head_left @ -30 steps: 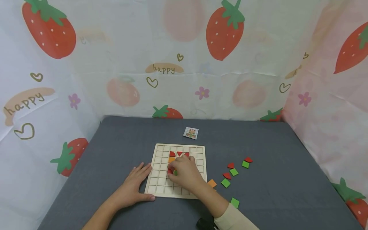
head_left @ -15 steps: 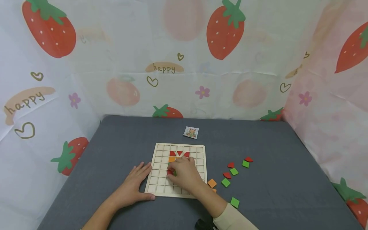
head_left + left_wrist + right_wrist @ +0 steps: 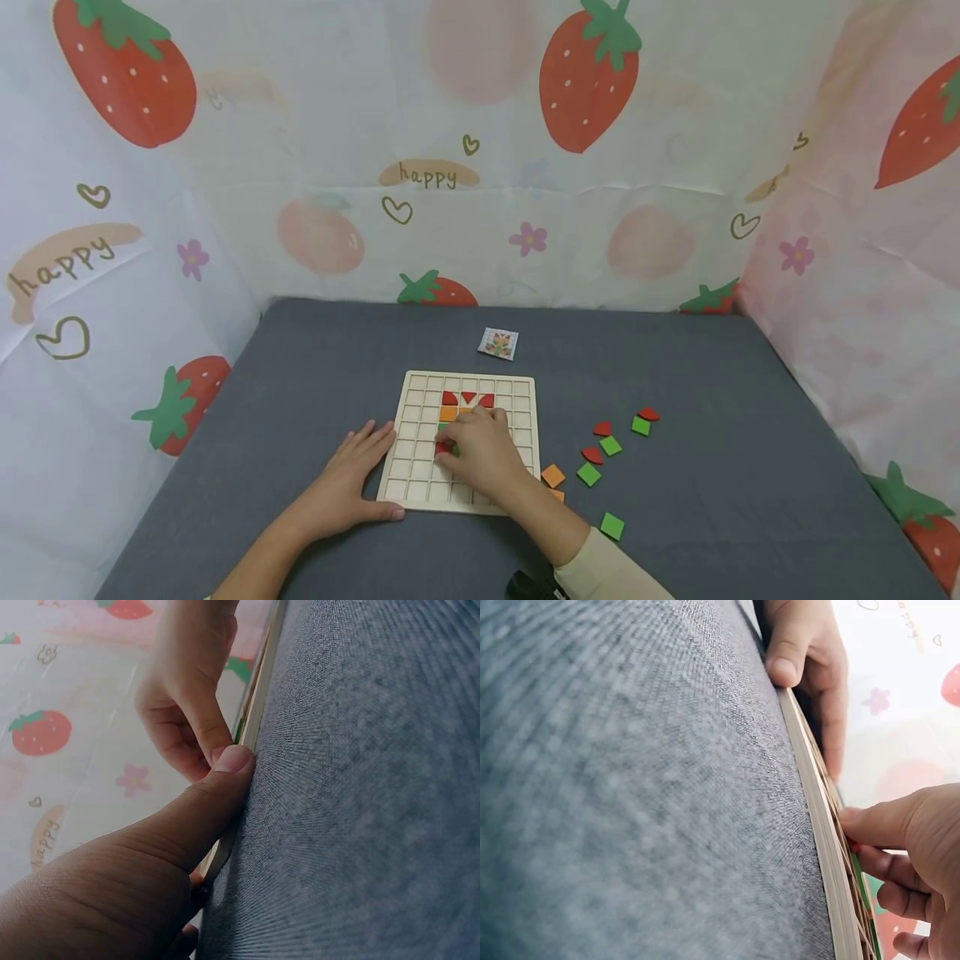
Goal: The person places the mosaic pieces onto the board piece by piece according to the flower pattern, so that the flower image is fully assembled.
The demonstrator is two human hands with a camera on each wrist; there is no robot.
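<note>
Now the right hand (image 3: 483, 452) pinches a red piece (image 3: 441, 449) on the board (image 3: 415, 490); at its eight o'clock the left hand (image 3: 347, 479), thumb and fingers spread, touches the edge.

Passable: table (image 3: 712, 500)'s far-left and far-right corners.
Left hand (image 3: 360, 467) blocks wooden grid board (image 3: 416, 492)'s near-left corner, right forearm (image 3: 549, 523) its near-right; green square tiles (image 3: 588, 474) obstruct off its right edge.
</note>
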